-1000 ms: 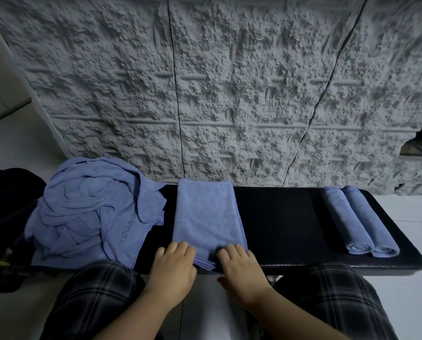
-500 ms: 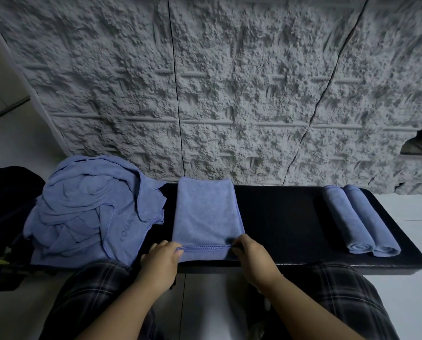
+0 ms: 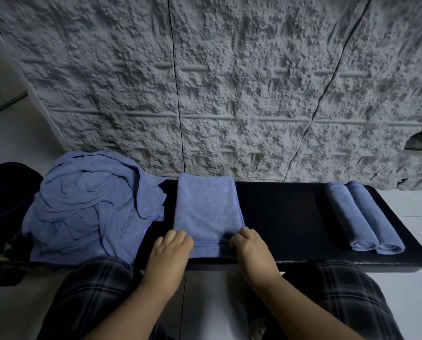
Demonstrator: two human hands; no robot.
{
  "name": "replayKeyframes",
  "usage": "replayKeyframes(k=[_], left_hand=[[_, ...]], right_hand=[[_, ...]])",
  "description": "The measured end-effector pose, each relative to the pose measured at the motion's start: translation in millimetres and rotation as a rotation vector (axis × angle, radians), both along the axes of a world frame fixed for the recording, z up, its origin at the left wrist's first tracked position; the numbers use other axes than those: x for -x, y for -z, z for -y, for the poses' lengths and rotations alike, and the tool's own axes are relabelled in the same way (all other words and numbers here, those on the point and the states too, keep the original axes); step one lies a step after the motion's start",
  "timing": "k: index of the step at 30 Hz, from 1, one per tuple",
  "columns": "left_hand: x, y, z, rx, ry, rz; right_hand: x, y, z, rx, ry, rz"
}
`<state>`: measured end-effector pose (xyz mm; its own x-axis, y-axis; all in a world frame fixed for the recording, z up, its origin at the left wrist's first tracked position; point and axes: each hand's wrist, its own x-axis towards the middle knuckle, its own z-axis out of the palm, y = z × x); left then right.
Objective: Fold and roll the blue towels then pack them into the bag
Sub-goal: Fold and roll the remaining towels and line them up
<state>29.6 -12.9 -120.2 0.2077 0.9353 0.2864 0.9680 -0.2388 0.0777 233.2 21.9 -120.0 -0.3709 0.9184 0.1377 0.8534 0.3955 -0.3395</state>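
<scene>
Two rolled towels (image 3: 363, 218) are lying at the counter's (image 3: 278, 217) right end, while the left hand (image 3: 171, 249) and right hand (image 3: 250, 249) are pinching the folded towel's (image 3: 206, 207) near edge to begin rolling, with the unfolded pile (image 3: 87, 204) and bag (image 3: 1, 204) waiting at the left end.

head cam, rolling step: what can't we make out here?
- Fingertips of left hand and right hand: curled into the folded towel, head view.
- Towel count in the crumpled pile: layers overlap.
- Bag: dark, cut by left edge.
- Rolled towels: far ends hidden.

Dark bag (image 3: 6, 207) cut off at left edge
</scene>
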Motion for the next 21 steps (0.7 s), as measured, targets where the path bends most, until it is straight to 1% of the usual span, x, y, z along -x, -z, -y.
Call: replayKeyframes(k=[6,12,14,18,21], left_hand=[[4.3,16.5,4.8,0.051,-0.045,0.118],[6.2,13.5,2.2,0.117,-0.076,0.092],[6.0,11.2,1.4,0.126,-0.098,0.09],[9.2,9.0,-4.1,0.11,-0.121,0.165],[11.8,9.9,-4.9,0.154,-0.144,0.218]], right_hand=[[1.9,2.8,1.9,0.056,-0.026,-0.049],[-1.8,2.2,1.9,0.053,-0.065,0.042],[-0.9,2.5,1.6,0.027,-0.076,0.039],[-0.2,1.4,-3.3,0.039,-0.046,0.05],[-1.1,-2.0,-3.3,0.026,-0.036,0.085]])
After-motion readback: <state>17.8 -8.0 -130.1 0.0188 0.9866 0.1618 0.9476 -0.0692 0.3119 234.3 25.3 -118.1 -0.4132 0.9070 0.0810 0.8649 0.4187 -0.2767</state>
